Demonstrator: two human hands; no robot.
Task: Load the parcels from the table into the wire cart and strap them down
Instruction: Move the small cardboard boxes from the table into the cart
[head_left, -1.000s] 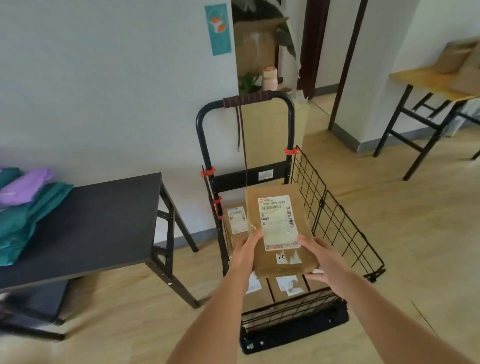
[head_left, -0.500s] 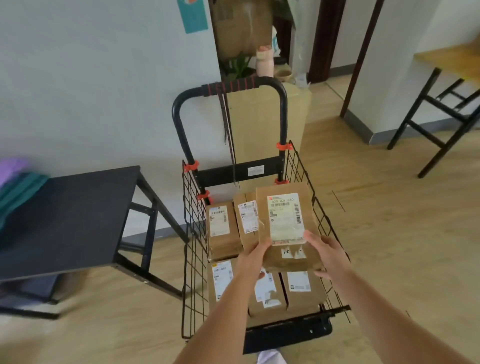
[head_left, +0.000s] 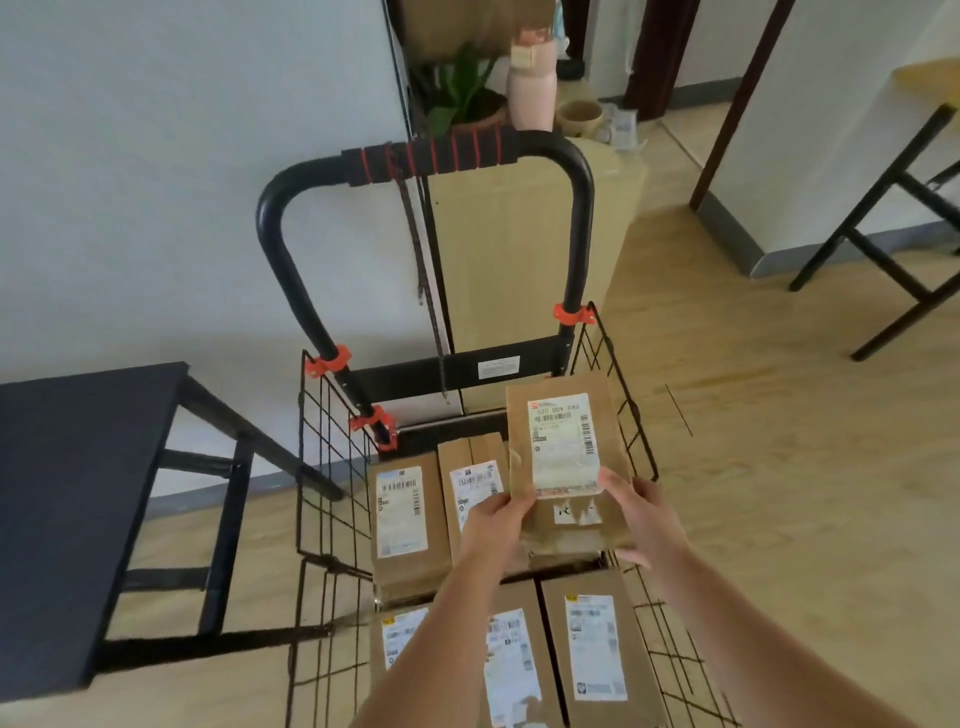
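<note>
I hold a brown cardboard parcel (head_left: 563, 462) with a white shipping label over the far right corner of the black wire cart (head_left: 332, 467). My left hand (head_left: 496, 525) grips its near left edge and my right hand (head_left: 641, 519) its near right edge. Several labelled brown parcels lie flat in the cart: two in the far row (head_left: 402, 519) and three in the near row (head_left: 597, 644), partly hidden by my forearms. A dark strap (head_left: 423, 280) hangs from the cart's padded handle (head_left: 431, 156).
The black table (head_left: 62, 493) stands to the left of the cart, its top bare where visible. A light wooden cabinet (head_left: 524, 260) with a plant, a pink bottle and a cup stands behind the cart. Another table's black legs (head_left: 883, 218) are at the right.
I have stepped closer to the cart and the view has tilted down. The parcel in my hands has moved forward and lower, toward the cart's far right corner.
</note>
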